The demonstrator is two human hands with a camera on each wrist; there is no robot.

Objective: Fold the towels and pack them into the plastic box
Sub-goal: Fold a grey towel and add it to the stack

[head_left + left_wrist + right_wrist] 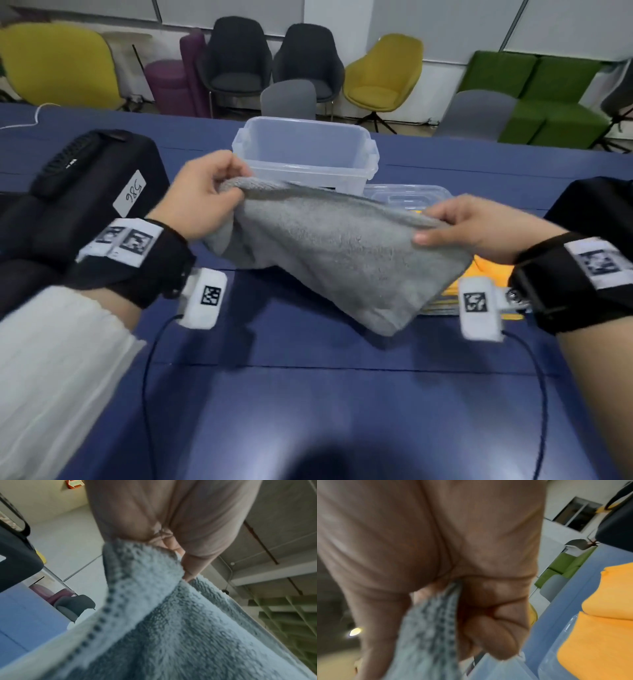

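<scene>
A grey towel [335, 253] hangs in the air above the blue table [308, 394], stretched between both hands. My left hand [205, 197] pinches its upper left corner; the left wrist view shows that grey towel [171, 628] corner caught under the fingers [193, 566]. My right hand [469, 228] pinches the right end, and the grey towel [428, 635] edge runs between thumb and curled fingers [496, 635]. Behind the towel stands the clear plastic box [305, 154], open and empty. An orange towel [493, 270] lies under my right hand, mostly hidden.
The box's clear lid [407, 197] lies flat right of the box, under the orange towel [599, 615]. A black bag [85, 192] with a white label sits at the left, another dark bag [596, 202] at the right. Chairs line the far side.
</scene>
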